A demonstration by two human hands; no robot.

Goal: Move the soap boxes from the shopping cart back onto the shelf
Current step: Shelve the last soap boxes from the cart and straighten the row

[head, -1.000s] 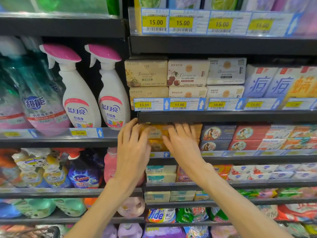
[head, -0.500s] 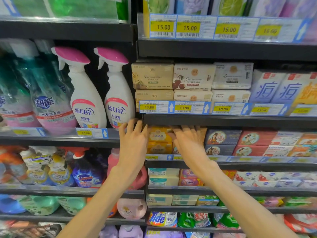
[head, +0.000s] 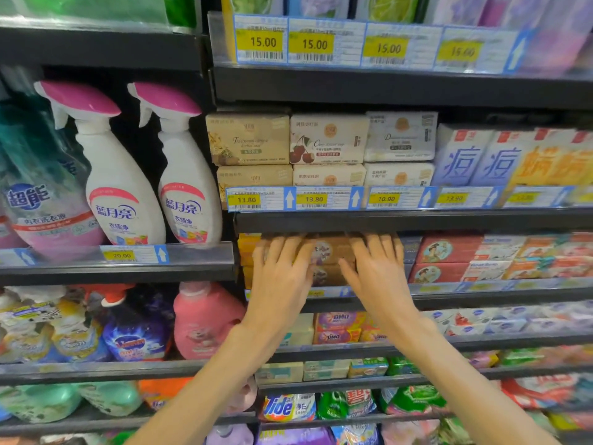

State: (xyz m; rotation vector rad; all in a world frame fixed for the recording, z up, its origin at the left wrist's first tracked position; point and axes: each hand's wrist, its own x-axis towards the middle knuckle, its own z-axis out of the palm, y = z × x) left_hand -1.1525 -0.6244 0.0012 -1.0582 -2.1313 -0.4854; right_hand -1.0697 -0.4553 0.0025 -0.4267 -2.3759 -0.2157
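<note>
I see both hands, left (head: 282,277) and right (head: 378,277), flat-fingered, gripping nothing, pressing stacked brown cardboard soap boxes (head: 330,258) into dark metal shelf (head: 385,221); cart unseen, remainder probably unknown.

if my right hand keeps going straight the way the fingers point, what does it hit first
Probably the brown soap boxes your right hand already seems to rest against, under the shelf edge. Pushing on would likely slide them deeper; what lies behind them is hidden.

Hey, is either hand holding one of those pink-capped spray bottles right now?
No, both the left hand and right hand lie flat on brown soap boxes, away from the spray bottles.
</note>
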